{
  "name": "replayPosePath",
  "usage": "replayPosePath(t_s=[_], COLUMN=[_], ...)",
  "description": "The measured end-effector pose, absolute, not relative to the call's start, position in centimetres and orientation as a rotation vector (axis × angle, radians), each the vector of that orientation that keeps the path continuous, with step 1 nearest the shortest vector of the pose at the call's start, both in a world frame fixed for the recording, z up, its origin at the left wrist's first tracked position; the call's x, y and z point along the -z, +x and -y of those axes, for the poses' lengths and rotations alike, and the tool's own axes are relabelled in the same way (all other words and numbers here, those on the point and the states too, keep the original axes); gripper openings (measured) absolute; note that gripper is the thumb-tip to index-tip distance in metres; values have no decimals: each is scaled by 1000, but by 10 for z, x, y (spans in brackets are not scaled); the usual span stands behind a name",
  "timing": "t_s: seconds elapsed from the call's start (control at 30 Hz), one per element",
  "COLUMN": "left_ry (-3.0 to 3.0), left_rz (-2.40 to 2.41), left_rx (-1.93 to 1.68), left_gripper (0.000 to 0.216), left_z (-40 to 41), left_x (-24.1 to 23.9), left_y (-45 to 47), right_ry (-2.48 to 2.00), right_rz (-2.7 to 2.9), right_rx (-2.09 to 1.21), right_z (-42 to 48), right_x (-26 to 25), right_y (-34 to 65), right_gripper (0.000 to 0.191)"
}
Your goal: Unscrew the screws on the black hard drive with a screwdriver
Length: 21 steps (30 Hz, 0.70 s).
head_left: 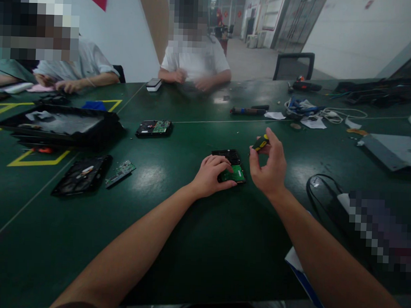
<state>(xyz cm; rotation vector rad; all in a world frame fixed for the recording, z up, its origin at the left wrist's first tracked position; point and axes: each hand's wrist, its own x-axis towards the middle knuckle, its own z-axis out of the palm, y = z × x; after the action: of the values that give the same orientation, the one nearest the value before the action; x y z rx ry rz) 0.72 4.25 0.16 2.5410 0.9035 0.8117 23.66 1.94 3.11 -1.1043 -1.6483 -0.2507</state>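
A hard drive [237, 174] with a green circuit board lies on the table in front of me. My left hand [209, 175] grips it from the left, thumb along the near edge and fingers bent over the top, hiding part of it. Just to the right, my right hand [271, 167] is raised with a short black-and-yellow screwdriver [260, 142] between thumb and fingers. The screwdriver's tip is hard to make out. Another hard drive [154, 128] sits farther back on the left, its circuit board facing up.
A loose circuit board [121, 172] and a black plastic casing [83, 174] lie to the left, near a stack of black trays [61, 124]. Cables [304, 108], a dark tool [249, 111] and a grey metal case [394, 149] are right. Co-workers sit across the table.
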Motion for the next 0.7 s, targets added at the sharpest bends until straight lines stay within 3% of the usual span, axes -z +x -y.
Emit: replayPosePath(t_s=[0.3, 0.7], left_ry=[2536, 2528], left_rz=[-904, -920], left_rx=[-792, -794], left_gripper=[40, 41], left_z=[-42, -42], left_x=[-2, -2], left_y=[8, 8], right_ry=[-1153, -1093], right_rz=[1621, 1626], right_rx=[290, 230], right_z=[-18, -21], right_x=[-33, -27], right_y=[238, 236], right_gripper=[64, 71])
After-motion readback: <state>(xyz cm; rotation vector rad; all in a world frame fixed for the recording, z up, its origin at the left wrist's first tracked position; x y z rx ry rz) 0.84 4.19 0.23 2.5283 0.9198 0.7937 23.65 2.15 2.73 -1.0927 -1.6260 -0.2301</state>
